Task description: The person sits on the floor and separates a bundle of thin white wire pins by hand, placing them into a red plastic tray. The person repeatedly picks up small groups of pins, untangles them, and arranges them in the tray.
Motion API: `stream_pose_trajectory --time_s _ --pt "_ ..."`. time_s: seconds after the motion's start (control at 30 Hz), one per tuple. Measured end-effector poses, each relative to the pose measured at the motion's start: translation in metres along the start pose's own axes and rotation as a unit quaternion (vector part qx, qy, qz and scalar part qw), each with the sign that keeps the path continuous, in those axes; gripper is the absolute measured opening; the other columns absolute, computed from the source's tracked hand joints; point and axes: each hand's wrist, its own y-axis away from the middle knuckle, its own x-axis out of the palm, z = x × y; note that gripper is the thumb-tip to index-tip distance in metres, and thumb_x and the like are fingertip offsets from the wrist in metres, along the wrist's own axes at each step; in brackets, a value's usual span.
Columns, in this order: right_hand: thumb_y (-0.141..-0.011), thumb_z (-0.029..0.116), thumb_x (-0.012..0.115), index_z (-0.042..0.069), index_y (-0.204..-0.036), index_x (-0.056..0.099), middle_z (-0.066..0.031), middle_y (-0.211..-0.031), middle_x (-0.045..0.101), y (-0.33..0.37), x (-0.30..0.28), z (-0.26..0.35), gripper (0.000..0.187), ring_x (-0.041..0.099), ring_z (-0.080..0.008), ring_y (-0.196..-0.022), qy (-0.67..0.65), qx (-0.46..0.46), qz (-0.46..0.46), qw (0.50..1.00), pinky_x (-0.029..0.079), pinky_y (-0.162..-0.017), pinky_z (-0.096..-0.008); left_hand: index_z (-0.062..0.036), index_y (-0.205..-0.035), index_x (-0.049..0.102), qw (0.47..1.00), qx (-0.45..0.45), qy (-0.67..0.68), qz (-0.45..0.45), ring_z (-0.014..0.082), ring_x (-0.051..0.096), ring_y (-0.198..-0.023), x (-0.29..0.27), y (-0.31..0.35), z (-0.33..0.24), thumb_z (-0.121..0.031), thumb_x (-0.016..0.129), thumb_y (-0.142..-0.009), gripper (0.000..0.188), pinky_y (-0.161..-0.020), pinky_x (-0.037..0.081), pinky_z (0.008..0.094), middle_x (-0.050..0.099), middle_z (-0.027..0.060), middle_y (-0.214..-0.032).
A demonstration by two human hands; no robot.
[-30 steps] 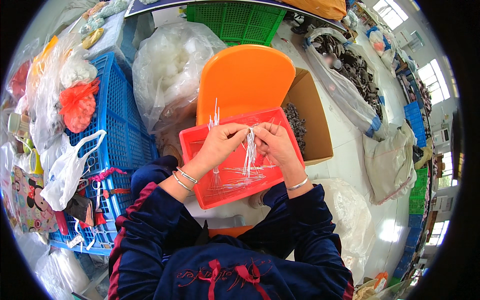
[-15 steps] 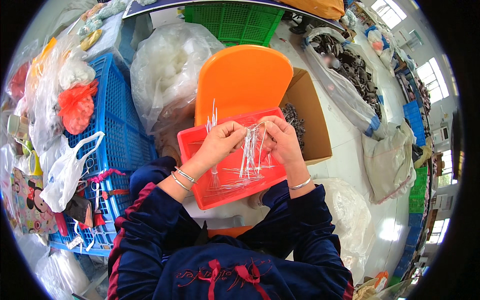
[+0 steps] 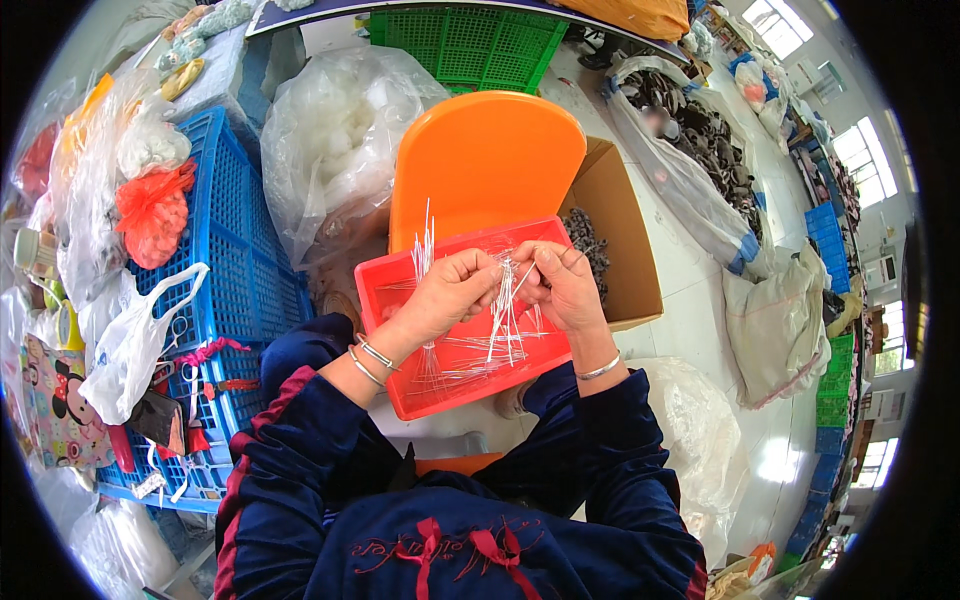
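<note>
Over a red plastic tray [image 3: 385, 300], both my hands work close together on thin white wire-like strands [image 3: 503, 325]. My left hand [image 3: 452, 295] is closed in a pinch at the upper ends of a small hanging cluster. A longer bundle of the same strands [image 3: 424, 245] sticks up behind that hand and shows again below it; whether the palm grips it is hidden. My right hand [image 3: 562, 288] pinches one strand that slants down across the cluster. More strands lie loose on the tray's floor. The tray rests against an orange chair [image 3: 490, 160].
At left stands a blue plastic crate [image 3: 235, 240] with bags and scissors hung on it. A clear bag of white stuffing [image 3: 345, 130] leans behind. Right of the chair is a cardboard box [image 3: 625, 230] of grey pieces. Farther right lies an open sack of dark pieces [image 3: 690, 140].
My left hand has shifted slightly right and tilted, closer to my right hand. The hanging strands between them have spread and now cross at a slant.
</note>
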Motion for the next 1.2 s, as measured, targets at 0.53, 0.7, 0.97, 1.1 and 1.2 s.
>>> stream_pose_trajectory --time_s 0.53,0.7,0.97,1.1,1.2 --pt "-0.098 0.021 0.052 0.001 -0.092 0.06 0.0025 -0.063 0.044 -0.005 -0.041 0.026 0.023 0.037 -0.0081 -0.051 -0.022 -0.09 -0.094 0.991 0.035 -0.05 -0.0241 -0.0092 -0.082 0.056 0.995 -0.037 -0.09 0.007 0.004 0.049 -0.05 -0.005 0.001 -0.003 -0.024 0.052 -0.098 0.022 -0.043 0.033 0.0165 0.059 -0.0008 -0.069" --pt "-0.098 0.02 0.052 0.001 -0.09 0.061 0.0024 -0.063 0.045 -0.007 -0.053 0.026 0.023 0.038 -0.0076 -0.051 0.025 -0.092 -0.108 0.99 0.035 -0.05 -0.0238 -0.0089 -0.083 0.055 0.999 -0.009 -0.005 -0.034 0.0027 0.036 -0.048 -0.02 -0.004 -0.004 -0.024 0.052 -0.098 0.021 -0.042 0.024 0.0181 0.053 -0.0016 -0.066" --pt "-0.091 0.013 0.061 -0.003 -0.106 0.064 0.0032 -0.066 0.052 -0.009 -0.028 0.022 0.022 0.047 -0.0013 -0.059 0.428 0.077 -0.099 0.895 0.04 -0.054 -0.0196 -0.0071 -0.098 0.062 0.999 0.026 0.029 -0.022 0.001 0.045 -0.055 -0.012 -0.001 -0.008 -0.018 0.053 -0.097 0.014 -0.047 0.032 0.0158 0.056 -0.0046 -0.07" --pt "-0.093 0.019 0.06 0.001 -0.096 0.064 0.0038 -0.063 0.053 -0.011 -0.018 0.005 0.018 0.042 -0.0011 -0.049 0.336 0.032 -0.097 0.936 0.034 -0.045 -0.0183 -0.0046 -0.107 0.064 0.996 0.046 -0.066 -0.03 0.0011 0.052 -0.063 -0.007 -0.001 -0.009 -0.017 0.055 -0.096 0.019 -0.054 0.039 0.0154 0.061 -0.0038 -0.077" --pt "-0.094 0.02 0.059 0.004 -0.085 0.061 0.0043 -0.064 0.053 -0.005 0.002 0.01 0.019 0.04 -0.0009 -0.051 0.234 0.08 -0.079 0.966 0.033 -0.046 -0.0175 -0.0028 -0.107 0.066 0.993 0.074 -0.087 -0.033 0.0022 0.053 -0.066 -0.006 -0.002 -0.007 -0.016 0.056 -0.096 0.02 -0.058 0.042 0.0171 0.063 -0.0031 -0.079"
